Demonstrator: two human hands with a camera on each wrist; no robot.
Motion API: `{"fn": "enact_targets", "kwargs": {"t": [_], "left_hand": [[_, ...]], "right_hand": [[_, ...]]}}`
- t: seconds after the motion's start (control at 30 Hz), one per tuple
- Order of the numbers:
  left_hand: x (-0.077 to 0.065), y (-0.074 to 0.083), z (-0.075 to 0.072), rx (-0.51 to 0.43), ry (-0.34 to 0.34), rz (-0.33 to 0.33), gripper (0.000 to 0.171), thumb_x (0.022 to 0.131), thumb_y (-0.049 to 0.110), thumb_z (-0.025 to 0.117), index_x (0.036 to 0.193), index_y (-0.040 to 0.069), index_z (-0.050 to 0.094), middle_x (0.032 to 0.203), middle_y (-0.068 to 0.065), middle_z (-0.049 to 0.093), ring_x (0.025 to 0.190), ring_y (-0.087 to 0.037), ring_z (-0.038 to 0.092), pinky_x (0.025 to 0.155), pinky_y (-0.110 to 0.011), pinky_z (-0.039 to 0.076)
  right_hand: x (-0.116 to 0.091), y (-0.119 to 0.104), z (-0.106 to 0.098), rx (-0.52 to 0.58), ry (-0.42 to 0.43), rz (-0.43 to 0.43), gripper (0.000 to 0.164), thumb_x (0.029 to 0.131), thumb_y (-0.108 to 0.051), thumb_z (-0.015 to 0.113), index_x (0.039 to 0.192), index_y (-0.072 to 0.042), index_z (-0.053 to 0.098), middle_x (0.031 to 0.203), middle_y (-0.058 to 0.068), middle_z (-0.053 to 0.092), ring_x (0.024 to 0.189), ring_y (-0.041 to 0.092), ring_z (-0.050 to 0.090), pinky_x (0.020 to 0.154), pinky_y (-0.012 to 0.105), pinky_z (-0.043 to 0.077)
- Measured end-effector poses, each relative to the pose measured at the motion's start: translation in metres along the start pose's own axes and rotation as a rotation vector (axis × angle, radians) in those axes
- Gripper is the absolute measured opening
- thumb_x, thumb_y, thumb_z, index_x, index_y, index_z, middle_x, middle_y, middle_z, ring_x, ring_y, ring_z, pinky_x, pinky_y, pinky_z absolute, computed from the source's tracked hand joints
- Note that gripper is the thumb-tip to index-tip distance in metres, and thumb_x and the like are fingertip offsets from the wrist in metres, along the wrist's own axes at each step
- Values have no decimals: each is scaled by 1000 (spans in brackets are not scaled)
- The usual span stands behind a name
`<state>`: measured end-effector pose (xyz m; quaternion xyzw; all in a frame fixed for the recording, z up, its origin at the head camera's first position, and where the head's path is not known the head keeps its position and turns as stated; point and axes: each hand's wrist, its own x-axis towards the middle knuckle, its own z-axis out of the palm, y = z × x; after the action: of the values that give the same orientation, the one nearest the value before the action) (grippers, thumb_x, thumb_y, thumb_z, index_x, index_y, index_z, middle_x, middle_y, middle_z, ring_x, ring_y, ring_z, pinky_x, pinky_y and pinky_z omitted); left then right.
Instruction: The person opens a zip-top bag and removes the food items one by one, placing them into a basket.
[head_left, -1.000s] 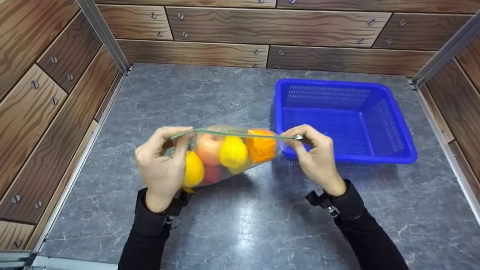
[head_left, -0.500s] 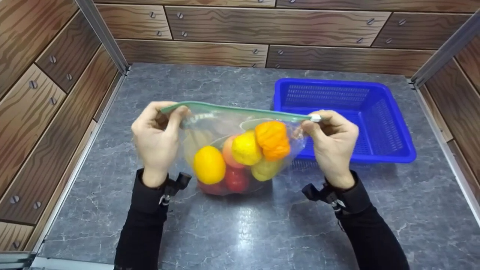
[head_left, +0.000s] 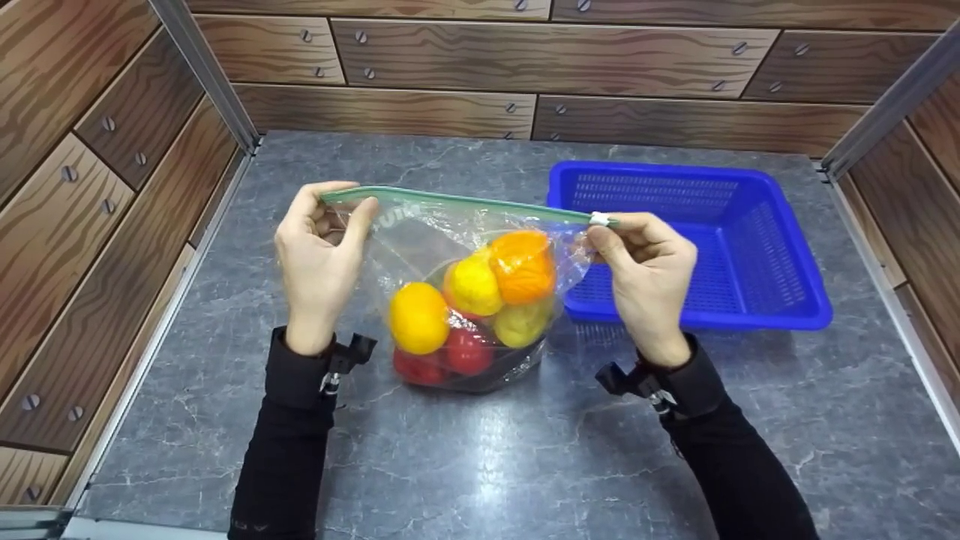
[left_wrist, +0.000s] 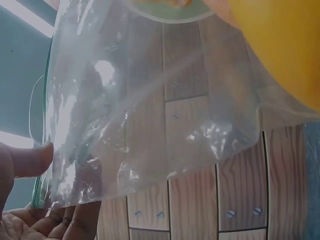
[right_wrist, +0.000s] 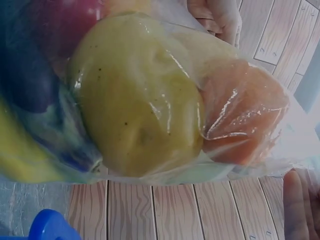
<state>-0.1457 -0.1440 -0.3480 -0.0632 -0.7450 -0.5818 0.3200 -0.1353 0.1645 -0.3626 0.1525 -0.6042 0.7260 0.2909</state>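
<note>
A clear zip bag (head_left: pixel 435 236) with a green top strip and a white slider (head_left: pixel 599 218) stands upright between both hands, full of fruit. Its top left corner is pinched by my left hand (head_left: pixel 319 251), thumb in front. At the slider end, my right hand (head_left: pixel 652 274) pinches the top right corner. Through the plastic show a yellow fruit (head_left: pixel 418 319), a wrinkled orange piece (head_left: pixel 523 266), a red round one (head_left: pixel 469 351) and a yellow-green fruit (right_wrist: pixel 140 95). A dark purple item (right_wrist: pixel 30 80) appears in the right wrist view. Whether the bag's base touches the table cannot be told.
A blue perforated basket (head_left: pixel 806 270) stands at the right, partly behind my right hand. The grey marbled table (head_left: pixel 225 450) is bounded by wood-patterned walls (head_left: pixel 435 56) with metal corner posts at the back and sides.
Both hands have risen toward the back, bringing the bag from a tilted, edge-on position to upright with its front facing me. In the last half second the right hand has shifted slightly left.
</note>
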Motion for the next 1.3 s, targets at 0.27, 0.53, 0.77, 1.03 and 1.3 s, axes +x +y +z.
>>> {"fn": "enact_targets", "kwargs": {"t": [0.27,0.53,0.77,1.03,1.3], "left_hand": [[-6,19,15,260,111,253,25,89,17,85,106,2,76,120,-17,74,124,-34,62,120,-40,39],[-24,52,55,281,-142,593,21,90,18,84,104,3,78,112,-15,78,118,-34,70,119,-46,48],[-32,75,88,315,-359,700,24,98,25,76,111,5,79,112,-9,78,109,-26,71,104,-34,56],[-31,86,107,381,-465,671,26,107,24,63,117,6,78,108,-8,75,99,-25,67,90,-28,57],[-30,88,113,439,-461,723,23,107,22,61,112,7,77,94,-7,69,85,-24,59,76,-28,51]], "right_hand": [[-3,0,1,-38,-53,-47,16,97,-5,72,102,9,77,87,0,83,75,10,79,66,26,64],[-4,1,1,-41,-75,-79,20,96,-7,73,99,13,76,89,-2,83,76,8,79,67,25,64],[-4,0,1,-32,-49,-104,20,92,-7,78,96,13,75,87,0,82,72,8,77,67,25,64],[-4,-3,3,17,-32,-130,20,90,-5,79,93,14,72,87,2,80,72,11,77,68,29,65],[-1,-6,5,19,-24,-191,24,90,-1,79,93,21,70,86,4,78,70,13,74,66,30,64]]}}
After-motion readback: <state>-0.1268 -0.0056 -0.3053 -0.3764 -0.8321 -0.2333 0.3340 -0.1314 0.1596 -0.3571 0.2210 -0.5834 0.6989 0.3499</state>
